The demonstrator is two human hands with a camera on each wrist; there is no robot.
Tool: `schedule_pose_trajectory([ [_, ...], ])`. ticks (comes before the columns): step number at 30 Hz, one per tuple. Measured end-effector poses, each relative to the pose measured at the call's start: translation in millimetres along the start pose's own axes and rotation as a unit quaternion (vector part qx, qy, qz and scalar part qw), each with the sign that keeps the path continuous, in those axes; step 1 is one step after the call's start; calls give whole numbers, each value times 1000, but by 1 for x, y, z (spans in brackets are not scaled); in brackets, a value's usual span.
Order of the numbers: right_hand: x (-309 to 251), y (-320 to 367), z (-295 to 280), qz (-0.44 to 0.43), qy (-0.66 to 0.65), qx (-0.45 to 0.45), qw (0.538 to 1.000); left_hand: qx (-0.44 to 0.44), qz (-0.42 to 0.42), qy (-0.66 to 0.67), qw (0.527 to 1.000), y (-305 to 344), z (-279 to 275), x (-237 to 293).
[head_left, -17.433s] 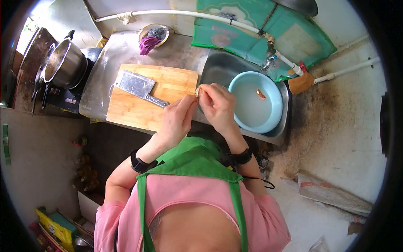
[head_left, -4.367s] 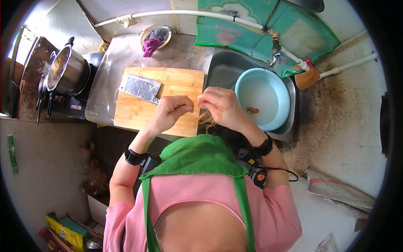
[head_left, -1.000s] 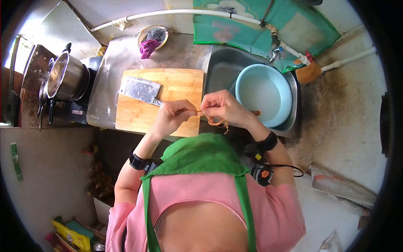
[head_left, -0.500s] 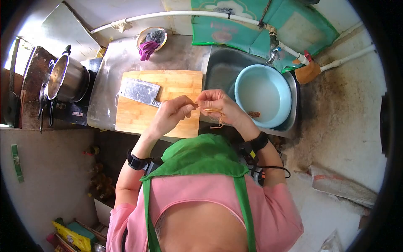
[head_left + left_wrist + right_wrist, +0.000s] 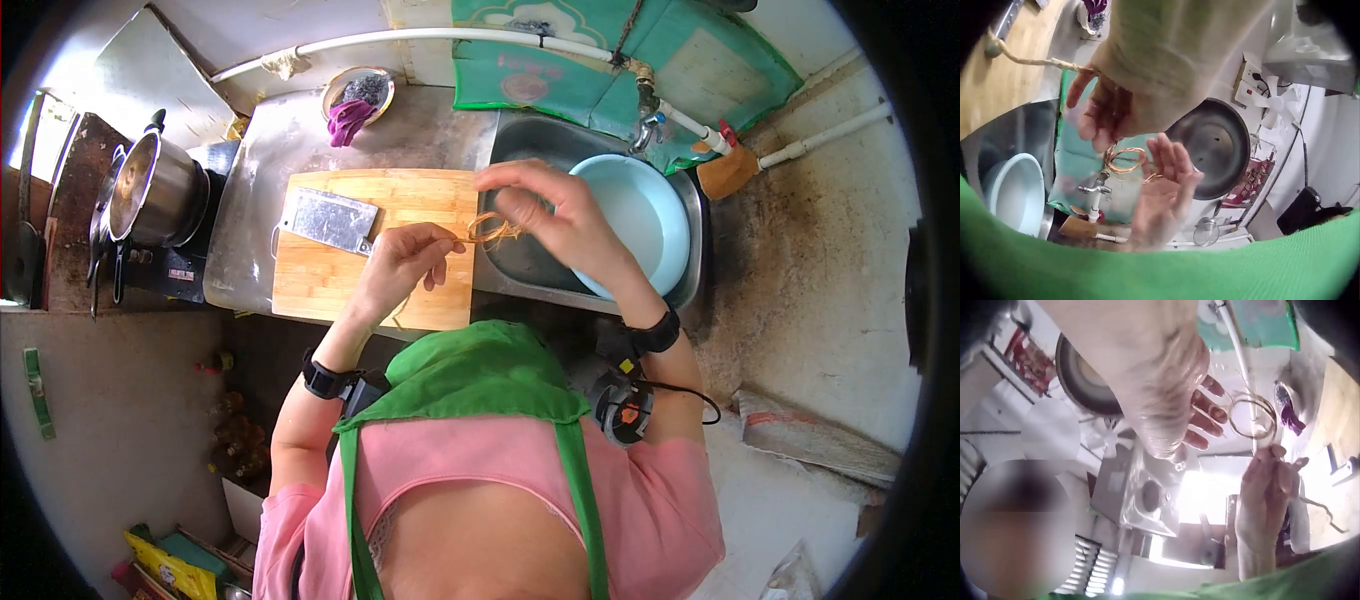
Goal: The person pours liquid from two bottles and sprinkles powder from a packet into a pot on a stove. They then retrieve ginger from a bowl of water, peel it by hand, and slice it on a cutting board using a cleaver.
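- looped strand (image 5: 490,232) is mid-frame, over the cutting board's (image 5: 430,190) right edge, lying pretty much sideways, loop end pointing right
- left hand's (image 5: 405,265) fingers clamped on it
- right hand (image 5: 572,222) just beside, thumb and fingers apart

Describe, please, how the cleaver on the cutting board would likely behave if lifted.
The cleaver would probably be stiff and feel blade-heavy, given its broad metal blade. Lying flat on the cutting board, it seems likelier to slide than roll if pushed.
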State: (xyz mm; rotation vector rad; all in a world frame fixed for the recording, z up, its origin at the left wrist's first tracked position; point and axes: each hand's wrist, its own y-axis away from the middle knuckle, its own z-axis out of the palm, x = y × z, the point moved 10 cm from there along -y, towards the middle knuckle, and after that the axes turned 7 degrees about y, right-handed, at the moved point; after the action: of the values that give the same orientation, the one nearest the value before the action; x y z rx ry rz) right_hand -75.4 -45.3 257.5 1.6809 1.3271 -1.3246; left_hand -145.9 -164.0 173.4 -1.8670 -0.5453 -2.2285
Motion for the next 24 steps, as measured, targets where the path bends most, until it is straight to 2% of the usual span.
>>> schedule_pose_trajectory([
  [1,-40,3,7,-145,147,18,978,0,3,-7,1000,0,2,3],
  [2,-71,14,21,-283,287,36,914,-2,5,-16,1000,0,4,6],
  [3,-70,13,26,-283,287,39,914,-4,5,-18,1000,-1,3,5],
  [5,-62,20,58,-341,403,-18,849,-3,51,10,999,-3,-2,9],
  [6,-54,19,56,-343,404,-18,848,-2,52,10,999,-1,-4,11],
  [8,-26,11,50,-304,458,-54,834,20,8,-96,995,2,-12,6],
  [9,-26,8,36,-286,416,-24,863,23,8,-94,995,4,-12,7],
  [10,-23,7,33,-287,416,-26,863,19,17,-36,999,6,-11,8],
  [11,-5,-3,13,-174,315,8,933,14,27,23,999,7,-9,10],
  [12,17,-9,-3,-57,205,43,976,13,27,24,999,7,-9,9],
  [13,43,-5,-6,81,132,34,987,13,42,49,998,7,-10,11],
  [14,45,-2,-1,81,133,34,987,13,57,74,996,7,-10,15],
  [15,16,2,2,-75,271,94,955,13,58,75,995,6,-9,16],
  [16,1,6,10,-158,334,92,925,19,42,80,996,5,-6,15],
  [18,-25,24,26,-322,453,119,823,22,24,85,996,2,-3,13],
  [20,-13,25,40,-277,331,3,902,32,16,85,996,2,-5,9],
  [24,-14,28,46,-260,366,26,893,40,33,78,996,2,-5,13],
])
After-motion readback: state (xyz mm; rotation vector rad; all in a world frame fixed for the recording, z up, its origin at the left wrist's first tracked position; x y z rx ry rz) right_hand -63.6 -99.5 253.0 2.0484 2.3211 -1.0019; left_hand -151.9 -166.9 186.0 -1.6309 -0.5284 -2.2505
